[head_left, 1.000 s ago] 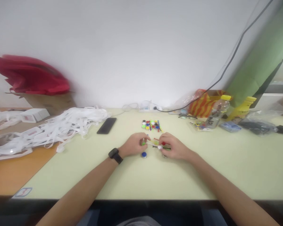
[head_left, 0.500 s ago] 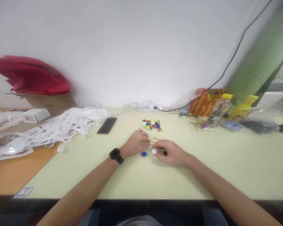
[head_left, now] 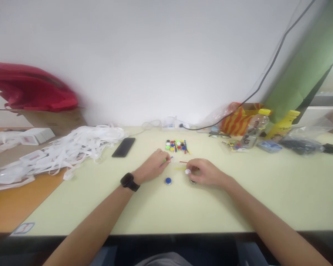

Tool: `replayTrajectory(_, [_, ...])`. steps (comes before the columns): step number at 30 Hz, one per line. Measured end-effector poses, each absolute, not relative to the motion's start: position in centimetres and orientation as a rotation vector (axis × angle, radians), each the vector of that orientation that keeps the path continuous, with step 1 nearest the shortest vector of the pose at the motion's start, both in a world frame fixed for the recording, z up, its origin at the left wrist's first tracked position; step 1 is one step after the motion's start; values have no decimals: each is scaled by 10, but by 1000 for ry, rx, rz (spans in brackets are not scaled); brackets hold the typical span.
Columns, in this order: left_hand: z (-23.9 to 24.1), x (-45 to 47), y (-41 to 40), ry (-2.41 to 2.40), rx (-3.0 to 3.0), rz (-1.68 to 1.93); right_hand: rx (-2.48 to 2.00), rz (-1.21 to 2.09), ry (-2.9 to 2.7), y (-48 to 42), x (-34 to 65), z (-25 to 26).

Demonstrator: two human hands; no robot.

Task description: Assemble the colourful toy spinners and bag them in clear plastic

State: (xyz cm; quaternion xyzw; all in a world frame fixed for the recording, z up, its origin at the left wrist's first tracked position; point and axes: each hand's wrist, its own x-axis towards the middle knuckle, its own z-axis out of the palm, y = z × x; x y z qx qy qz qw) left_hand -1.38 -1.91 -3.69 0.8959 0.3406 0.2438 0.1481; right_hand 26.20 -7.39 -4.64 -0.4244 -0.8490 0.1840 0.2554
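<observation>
My left hand [head_left: 154, 166], with a black watch on its wrist, rests on the pale green table with its fingers curled round a thin green stick. My right hand [head_left: 204, 172] is closed, pinching a small white cap [head_left: 187, 171] at its fingertips. A blue cap [head_left: 168, 180] lies on the table between the two hands. A yellow stick and a red stick [head_left: 183, 162] lie just beyond the fingers. Farther back sits a cluster of small coloured caps and sticks [head_left: 177, 145].
A black phone [head_left: 123, 147] lies left of the caps. A heap of white strips [head_left: 58, 152] spreads over the left side, with a red bag [head_left: 30, 88] on a cardboard box behind. At the back right stand bottles [head_left: 254, 131], a striped bag, plastic bags and a power strip [head_left: 173, 126].
The hands have drawn slightly apart. My left hand moved up and left with the green stick; my right hand brought the white cap back up after lowering it toward the table.
</observation>
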Motion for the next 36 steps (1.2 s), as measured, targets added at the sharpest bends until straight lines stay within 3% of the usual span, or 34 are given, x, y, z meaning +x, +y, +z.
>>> replayTrajectory(11, [-44, -1, -23, 1024, 2401, 805, -1235, 437, -2219, -64, 258, -62])
replayTrajectory(21, [-47, 2, -24, 988, 2427, 792, -1153, 737, -1897, -57, 250, -71])
replayTrajectory(28, [-49, 4, -25, 981, 2433, 774, -1074, 1216, -1694, -58, 245, -69])
replayTrajectory(36, [-43, 5, -30, 948, 2439, 703, -1030, 1203, -1735, -57, 244, -67])
